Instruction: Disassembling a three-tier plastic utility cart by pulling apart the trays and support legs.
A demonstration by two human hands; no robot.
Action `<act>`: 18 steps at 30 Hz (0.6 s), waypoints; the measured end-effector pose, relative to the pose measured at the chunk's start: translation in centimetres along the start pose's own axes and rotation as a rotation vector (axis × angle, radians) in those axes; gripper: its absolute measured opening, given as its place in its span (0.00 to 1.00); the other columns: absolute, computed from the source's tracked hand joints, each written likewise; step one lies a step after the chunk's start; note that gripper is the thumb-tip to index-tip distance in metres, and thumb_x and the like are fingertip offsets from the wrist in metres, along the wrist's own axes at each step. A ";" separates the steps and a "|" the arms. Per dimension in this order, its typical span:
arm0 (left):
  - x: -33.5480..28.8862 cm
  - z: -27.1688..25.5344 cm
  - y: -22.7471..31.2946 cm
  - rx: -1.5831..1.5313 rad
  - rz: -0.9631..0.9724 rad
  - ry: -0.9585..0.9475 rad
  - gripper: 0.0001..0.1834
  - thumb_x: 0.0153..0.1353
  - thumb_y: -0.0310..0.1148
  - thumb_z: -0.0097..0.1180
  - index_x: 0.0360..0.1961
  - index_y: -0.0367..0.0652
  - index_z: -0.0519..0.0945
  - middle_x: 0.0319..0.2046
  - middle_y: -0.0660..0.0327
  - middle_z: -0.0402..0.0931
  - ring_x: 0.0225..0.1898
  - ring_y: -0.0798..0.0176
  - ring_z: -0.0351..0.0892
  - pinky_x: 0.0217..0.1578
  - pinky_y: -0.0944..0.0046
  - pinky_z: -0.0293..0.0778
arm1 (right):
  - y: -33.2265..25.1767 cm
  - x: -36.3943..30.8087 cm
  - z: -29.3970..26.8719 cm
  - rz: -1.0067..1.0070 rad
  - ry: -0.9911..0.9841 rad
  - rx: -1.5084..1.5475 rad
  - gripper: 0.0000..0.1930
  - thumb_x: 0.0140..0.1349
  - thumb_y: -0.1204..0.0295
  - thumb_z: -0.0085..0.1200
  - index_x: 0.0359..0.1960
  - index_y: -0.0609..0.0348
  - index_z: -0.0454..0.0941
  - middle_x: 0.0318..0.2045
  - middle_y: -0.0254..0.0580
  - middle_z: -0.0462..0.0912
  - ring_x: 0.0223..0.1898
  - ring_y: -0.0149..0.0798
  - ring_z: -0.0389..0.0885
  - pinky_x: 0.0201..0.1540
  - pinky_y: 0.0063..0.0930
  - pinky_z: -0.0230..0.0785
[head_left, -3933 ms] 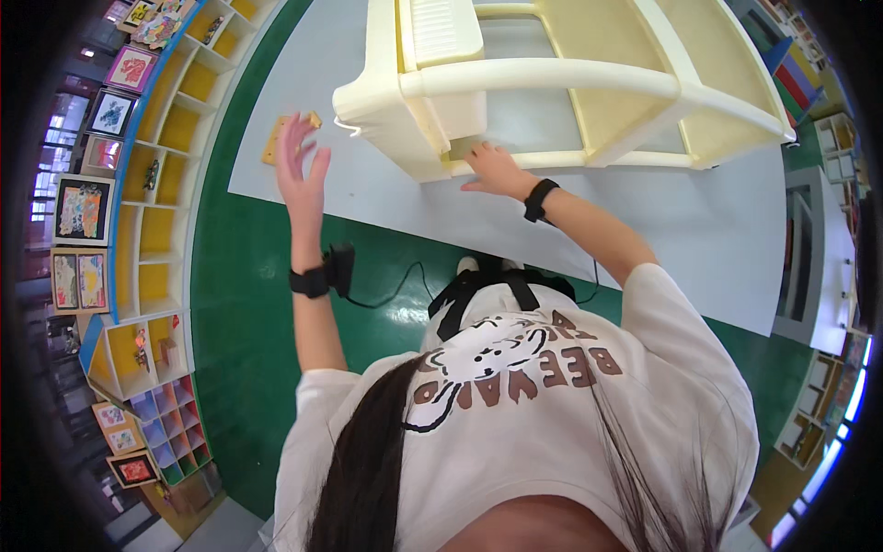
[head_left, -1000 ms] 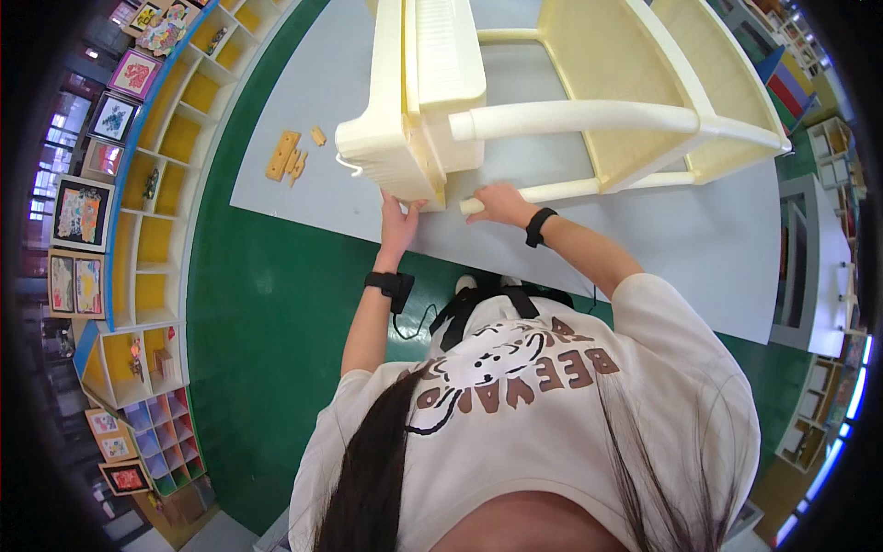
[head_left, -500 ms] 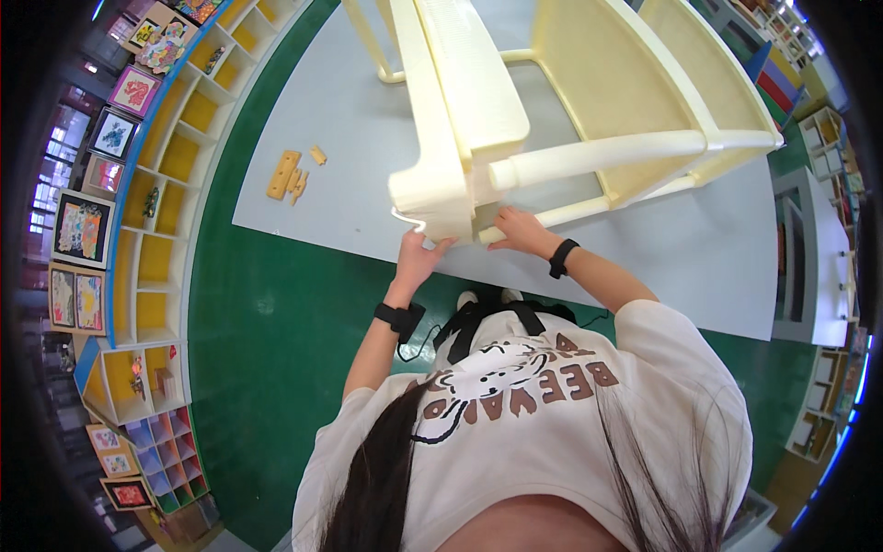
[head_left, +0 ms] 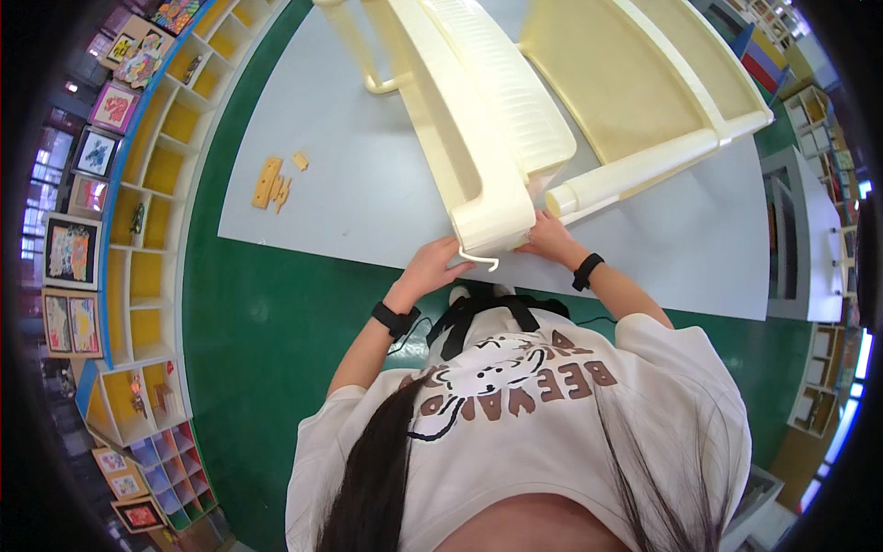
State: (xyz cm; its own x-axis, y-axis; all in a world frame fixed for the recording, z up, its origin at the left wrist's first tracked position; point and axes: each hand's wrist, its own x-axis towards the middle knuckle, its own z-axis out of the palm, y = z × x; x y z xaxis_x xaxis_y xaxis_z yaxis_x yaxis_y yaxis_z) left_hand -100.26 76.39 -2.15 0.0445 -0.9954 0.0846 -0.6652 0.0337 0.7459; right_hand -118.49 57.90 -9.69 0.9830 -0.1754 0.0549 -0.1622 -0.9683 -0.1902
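Observation:
A cream plastic shelf (head_left: 441, 120) with a ribbed tray part stands tilted over the table's near edge. At its near end sticks out a thin white hook (head_left: 480, 261). My left hand (head_left: 430, 270) grips the left side of that end, thumb just under the hook. On the other side my right hand (head_left: 555, 242) has its fingers round the shelf's corner; the fingertips are partly hidden. Close above the right hand ends a round tube (head_left: 598, 184) of a second cream rack (head_left: 635, 64), which has wide flat panels.
The grey table (head_left: 322, 184) has an angled left corner. Small wooden pieces (head_left: 268, 182) lie on its left part. White cubby shelves (head_left: 152, 248) with yellow backs curve along the left over a green floor (head_left: 248, 340). A grey cabinet (head_left: 800, 239) stands at the right.
The near end of the shelf has swung right and toward me, its ribbed part now showing more. My right hand has shifted right, from the tube end to the shelf's corner.

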 end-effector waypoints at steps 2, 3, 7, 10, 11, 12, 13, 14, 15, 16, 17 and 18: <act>0.1 0.5 -0.7 -0.032 0.002 0.024 0.14 0.46 0.34 0.54 0.36 0.42 0.73 0.29 0.51 0.74 0.31 0.47 0.71 0.32 0.56 0.68 | 0.1 -0.6 -0.2 0.033 0.041 0.042 0.22 0.41 0.56 0.57 0.33 0.60 0.69 0.35 0.41 0.70 0.43 0.42 0.66 0.43 0.33 0.61; -0.1 0.9 -1.1 -0.032 0.012 0.020 0.14 0.46 0.34 0.54 0.36 0.42 0.73 0.29 0.51 0.74 0.31 0.47 0.71 0.32 0.56 0.68 | 0.2 -1.0 -0.5 0.073 0.030 0.099 0.23 0.41 0.58 0.57 0.35 0.60 0.69 0.37 0.42 0.69 0.44 0.42 0.66 0.44 0.34 0.61; -0.8 1.5 -1.3 0.056 -0.038 0.019 0.13 0.48 0.34 0.54 0.36 0.43 0.76 0.34 0.56 0.75 0.36 0.53 0.73 0.35 0.60 0.68 | 3.7 -3.6 -2.1 0.248 0.129 0.040 0.23 0.40 0.62 0.58 0.38 0.59 0.68 0.42 0.42 0.67 0.48 0.44 0.64 0.50 0.35 0.58; -1.0 1.5 -0.1 0.101 -0.071 0.023 0.11 0.49 0.32 0.53 0.36 0.43 0.76 0.33 0.55 0.75 0.36 0.52 0.73 0.36 0.59 0.68 | 7.9 -5.1 -2.6 0.226 0.009 -0.146 0.23 0.41 0.62 0.58 0.38 0.58 0.68 0.45 0.42 0.67 0.50 0.44 0.63 0.53 0.37 0.55; -1.1 1.7 -0.2 0.151 -0.010 0.117 0.10 0.47 0.31 0.53 0.33 0.43 0.76 0.31 0.55 0.75 0.33 0.50 0.73 0.33 0.58 0.69 | 8.4 -5.2 -2.8 0.238 -0.009 -0.138 0.23 0.40 0.63 0.58 0.38 0.59 0.69 0.43 0.43 0.68 0.50 0.44 0.63 0.54 0.40 0.52; -1.3 1.8 -0.2 0.199 0.050 0.211 0.09 0.46 0.31 0.54 0.31 0.43 0.77 0.29 0.55 0.75 0.30 0.49 0.73 0.30 0.57 0.70 | 9.2 -5.2 -2.0 0.244 -0.006 -0.139 0.23 0.40 0.63 0.58 0.38 0.59 0.69 0.43 0.43 0.68 0.50 0.44 0.63 0.54 0.40 0.52; -1.1 1.6 0.0 0.140 0.003 0.172 0.10 0.47 0.31 0.54 0.33 0.43 0.76 0.30 0.54 0.75 0.31 0.49 0.73 0.32 0.57 0.69 | 10.3 -5.4 -0.4 0.288 0.052 0.075 0.21 0.38 0.65 0.59 0.36 0.60 0.70 0.42 0.44 0.70 0.50 0.45 0.64 0.54 0.40 0.53; -1.5 1.6 -0.3 0.143 0.004 0.174 0.10 0.47 0.31 0.54 0.33 0.43 0.76 0.30 0.54 0.75 0.31 0.49 0.73 0.32 0.57 0.69 | 10.6 -5.1 -0.3 0.297 0.079 0.184 0.21 0.37 0.65 0.59 0.35 0.60 0.70 0.41 0.44 0.70 0.49 0.45 0.65 0.54 0.40 0.53; -2.0 1.8 -0.8 0.145 -0.055 0.159 0.11 0.48 0.31 0.53 0.35 0.42 0.76 0.32 0.53 0.75 0.34 0.48 0.73 0.34 0.57 0.68 | 10.8 -4.9 -0.1 0.306 0.109 0.294 0.20 0.37 0.66 0.59 0.34 0.60 0.71 0.40 0.45 0.71 0.49 0.45 0.65 0.54 0.40 0.53; -2.7 1.8 -1.3 0.148 -0.124 0.148 0.12 0.49 0.32 0.53 0.36 0.41 0.75 0.33 0.52 0.74 0.36 0.48 0.72 0.37 0.56 0.67 | 9.8 -4.0 -1.2 0.231 0.002 0.122 0.19 0.35 0.68 0.60 0.32 0.61 0.72 0.38 0.45 0.73 0.48 0.45 0.66 0.53 0.39 0.54; -3.1 1.4 -1.4 0.170 -0.155 0.153 0.12 0.49 0.31 0.53 0.36 0.40 0.75 0.33 0.52 0.74 0.36 0.47 0.72 0.37 0.57 0.67 | 8.8 -3.4 -2.3 0.159 -0.100 -0.054 0.18 0.33 0.69 0.60 0.30 0.61 0.73 0.36 0.45 0.74 0.47 0.45 0.67 0.52 0.39 0.55; -3.4 1.5 -1.4 0.143 -0.150 0.195 0.11 0.50 0.30 0.53 0.36 0.39 0.75 0.33 0.51 0.74 0.35 0.49 0.72 0.37 0.59 0.67 | 8.3 -3.4 -2.9 0.157 -0.103 -0.056 0.18 0.33 0.69 0.60 0.30 0.61 0.73 0.36 0.45 0.74 0.47 0.45 0.67 0.52 0.39 0.55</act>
State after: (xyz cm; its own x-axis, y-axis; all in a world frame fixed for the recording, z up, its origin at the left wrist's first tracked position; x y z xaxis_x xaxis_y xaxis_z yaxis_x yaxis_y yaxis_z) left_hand -100.56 79.64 -4.47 0.2838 -0.9518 0.1164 -0.7379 -0.1393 0.6604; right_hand -123.46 50.00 -8.65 0.9484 -0.3085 -0.0727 -0.3158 -0.9394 -0.1337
